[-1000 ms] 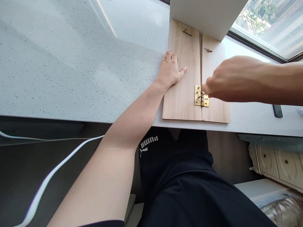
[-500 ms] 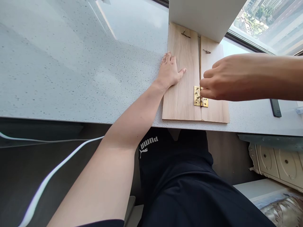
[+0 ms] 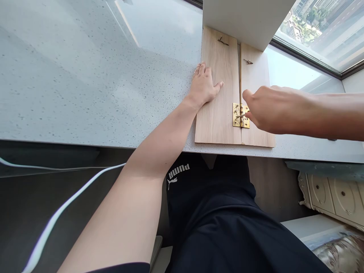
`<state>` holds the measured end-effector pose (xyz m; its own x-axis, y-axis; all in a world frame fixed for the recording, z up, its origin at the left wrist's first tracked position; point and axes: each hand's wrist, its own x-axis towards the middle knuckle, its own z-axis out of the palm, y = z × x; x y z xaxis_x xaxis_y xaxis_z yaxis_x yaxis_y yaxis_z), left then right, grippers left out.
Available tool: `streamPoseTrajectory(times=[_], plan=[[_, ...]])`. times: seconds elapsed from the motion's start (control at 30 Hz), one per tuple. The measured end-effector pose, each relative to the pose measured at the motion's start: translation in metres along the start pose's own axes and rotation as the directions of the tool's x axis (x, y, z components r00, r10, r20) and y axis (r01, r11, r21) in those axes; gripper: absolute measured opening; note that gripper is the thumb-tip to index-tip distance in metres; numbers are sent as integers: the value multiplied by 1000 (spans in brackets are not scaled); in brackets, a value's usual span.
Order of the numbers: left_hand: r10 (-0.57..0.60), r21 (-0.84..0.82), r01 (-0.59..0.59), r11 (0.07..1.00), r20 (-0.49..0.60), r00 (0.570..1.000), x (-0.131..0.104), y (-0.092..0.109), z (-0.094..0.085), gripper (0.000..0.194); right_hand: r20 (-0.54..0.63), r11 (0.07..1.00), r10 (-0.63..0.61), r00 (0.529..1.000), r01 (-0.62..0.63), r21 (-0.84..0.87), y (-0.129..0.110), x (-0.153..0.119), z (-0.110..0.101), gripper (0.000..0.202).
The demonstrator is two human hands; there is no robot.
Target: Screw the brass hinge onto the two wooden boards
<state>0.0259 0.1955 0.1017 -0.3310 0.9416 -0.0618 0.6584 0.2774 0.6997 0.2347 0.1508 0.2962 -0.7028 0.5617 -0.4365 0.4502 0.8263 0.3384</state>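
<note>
Head view: my right hand (image 3: 269, 110) has dropped lower since half a second ago, fingers pinching a screw (image 3: 241, 115) at the brass hinge (image 3: 238, 115). My left hand (image 3: 203, 85) stays flat, open, on the left board (image 3: 218, 113).

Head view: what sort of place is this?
Probably a room in a high-rise flat: a speckled stone sill beside a window overlooking city buildings, and an ornate cream dresser below.
</note>
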Motion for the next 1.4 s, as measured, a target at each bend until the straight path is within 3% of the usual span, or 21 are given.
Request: streamPoseTrajectory(times=[0.1,0.17,0.27,0.37,0.5,0.6,0.7,0.73,0.8,0.93,1.03,1.1,1.17,1.27,1.33,1.4], plan=[[-9,9,9,1000,-7,1000,1,0,1,93,150,990,-23,988,44,-137,12,-2,-10,21],[-10,5,10,1000,-12,1000,1,0,1,93,154,960,-175,972,203,-192,22,-2,-18,16],[-13,9,13,1000,-16,1000,1,0,2,93,158,869,-420,894,446,-212,39,2,-23,58],[-20,11,21,1000,-11,1000,1,-1,2,92,136,821,-508,850,526,-221,54,11,-18,80],[-30,0,30,1000,-8,1000,2,-3,2,94,140,821,-529,837,546,-167,56,17,-12,62],[-17,-17,17,1000,-5,1000,2,-3,2,89,130,869,-447,885,464,-169,32,12,-15,52],[10,19,-10,1000,-13,1000,2,-2,1,87,192,971,-117,974,153,-183,-2,6,-22,31],[16,30,-16,999,-17,1000,1,-2,1,87,211,980,7,977,35,-196,-12,5,-24,25],[18,27,-18,999,-18,1000,1,-1,1,88,220,974,111,969,-62,-220,-24,4,-26,18],[4,-19,-4,1000,-6,1000,1,1,1,87,211,976,61,976,-14,-215,-16,5,-25,24],[2,14,-2,1000,-14,1000,1,2,1,87,189,948,-178,966,220,-229,9,6,-23,23],[3,24,-3,1000,-20,1000,0,2,1,87,199,874,-401,894,439,-208,26,10,-22,46],[-5,14,6,1000,-18,1000,0,2,1,87,222,814,-519,826,557,-169,39,14,-20,64],[-24,1,24,1000,-6,1000,0,1,1,90,218,806,-553,804,583,-102,44,19,-17,65],[-26,-13,26,1000,3,1000,1,0,1,95,206,839,-507,837,534,-106,38,18,-16,57],[-23,-31,23,999,10,1000,1,0,1,99,230,886,-382,895,426,-186,27,16,-17,41]])
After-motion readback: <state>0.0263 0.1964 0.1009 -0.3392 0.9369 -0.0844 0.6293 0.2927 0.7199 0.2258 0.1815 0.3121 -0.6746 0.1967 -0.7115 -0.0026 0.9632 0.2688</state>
